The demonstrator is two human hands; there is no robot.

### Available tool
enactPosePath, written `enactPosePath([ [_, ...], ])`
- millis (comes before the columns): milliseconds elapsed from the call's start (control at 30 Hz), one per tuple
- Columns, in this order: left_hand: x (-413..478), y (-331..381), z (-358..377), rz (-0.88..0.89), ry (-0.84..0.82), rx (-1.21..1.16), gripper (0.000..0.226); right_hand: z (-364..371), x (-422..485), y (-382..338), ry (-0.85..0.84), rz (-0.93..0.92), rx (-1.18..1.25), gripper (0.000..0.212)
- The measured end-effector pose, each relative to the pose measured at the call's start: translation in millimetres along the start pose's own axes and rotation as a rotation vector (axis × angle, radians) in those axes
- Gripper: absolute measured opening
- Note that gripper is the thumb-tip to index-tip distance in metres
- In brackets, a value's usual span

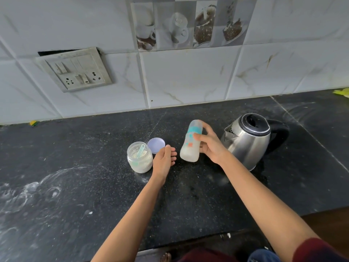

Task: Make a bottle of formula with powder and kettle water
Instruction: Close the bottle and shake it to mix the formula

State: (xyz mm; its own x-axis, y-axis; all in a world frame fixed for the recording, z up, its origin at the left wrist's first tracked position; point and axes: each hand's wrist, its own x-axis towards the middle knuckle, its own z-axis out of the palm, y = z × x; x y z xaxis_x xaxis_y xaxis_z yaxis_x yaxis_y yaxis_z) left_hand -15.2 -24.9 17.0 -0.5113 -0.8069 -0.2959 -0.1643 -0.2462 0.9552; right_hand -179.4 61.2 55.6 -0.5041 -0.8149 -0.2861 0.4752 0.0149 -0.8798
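Your right fingers (207, 127) curl round the bottle (190, 146), thumb across its printed front and the others wrapping the far side near the teal collar. The right hand (210, 148) holds it tilted, top leaning toward the wall, apparently just clear of the worktop (94, 167). Your left fingers (172, 155) lie loosely together and hold nothing. The left hand (162, 160) rests low just beside the open powder jar (140, 159); whether it touches the glass cannot be told. A pale scoop (140, 150) stands in the powder, the jar's lid (156, 145) lies just behind, and the kettle (249, 140) sits to the right of the bottle.

The bottle looks milky and closed, so powder and water seem to be in, and this reads as the mixing step. The next move calls for a firm grip and a tight collar before any shaking, then the lid back on the jar.

The bottle is blurred, so its fill level and teat are hard to make out. The kettle's base is not visible, and a yellow-green scrap (342, 92) is cut off at the right edge.
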Motion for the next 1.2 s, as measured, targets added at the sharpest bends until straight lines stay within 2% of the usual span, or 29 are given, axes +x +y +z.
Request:
enactPosePath([
  [67, 0.0, 0.1, 1.0, 0.002, 0.002, 0.004, 0.031, -1.5, 2.0, 1.3, 0.113, -0.029, 0.148, 0.068],
  [100, -0.5, -0.2, 1.9, -0.001, 0.001, 0.007, 0.032, -1.6, 1.6, 1.4, 0.115, -0.03, 0.189, 0.068],
  [200, -1.4, 0.3, 2.5, -0.007, -0.006, 0.002, 0.033, -0.7, -0.5, 3.1, -0.014, 0.016, 0.047, 0.067],
  [233, -1.5, 1.1, 2.5, -0.008, -0.007, 0.005, 0.033, 0.0, -0.4, 2.7, -0.005, 0.005, 0.022, 0.067],
  [333, -2.4, 2.1, 3.0, -0.002, -0.007, 0.016, 0.032, -2.0, 3.3, 1.7, 0.129, -0.034, 0.167, 0.071],
  [467, -3.6, 3.1, 3.7, -0.015, -0.023, 0.018, 0.034, -1.2, 0.9, -1.3, -0.02, 0.004, 0.028, 0.065],
  [600, -4.6, 4.7, 5.0, -0.013, -0.047, 0.033, 0.036, -0.4, 1.5, -2.6, 0.013, -0.023, 0.144, 0.066],
  [800, -7.7, 15.5, 6.1, -0.173, -0.254, -0.024, 0.047, 2.9, -1.4, -0.8, -0.077, -0.006, 0.08, 0.065],
  [900, -10.0, 16.9, 8.2, -0.188, -0.35, -0.047, 0.042, 5.5, -2.8, 3.2, -0.126, 0.018, 0.014, 0.063],
  [1000, -10.1, 14.7, 9.2, -0.203, -0.339, -0.074, 0.033, 8.0, -3.1, 5.4, -0.085, 0.027, -0.029, 0.067],
  [1100, -8.0, 8.2, 9.3, -0.144, -0.275, -0.009, 0.039, 11.2, -1.8, 4.3, -0.008, 0.018, -0.331, 0.073],
  [1200, -6.7, 4.2, 8.1, -0.091, -0.227, 0.076, 0.038, 8.3, -1.1, 6.4, 0.009, 0.045, -0.533, 0.094],
])
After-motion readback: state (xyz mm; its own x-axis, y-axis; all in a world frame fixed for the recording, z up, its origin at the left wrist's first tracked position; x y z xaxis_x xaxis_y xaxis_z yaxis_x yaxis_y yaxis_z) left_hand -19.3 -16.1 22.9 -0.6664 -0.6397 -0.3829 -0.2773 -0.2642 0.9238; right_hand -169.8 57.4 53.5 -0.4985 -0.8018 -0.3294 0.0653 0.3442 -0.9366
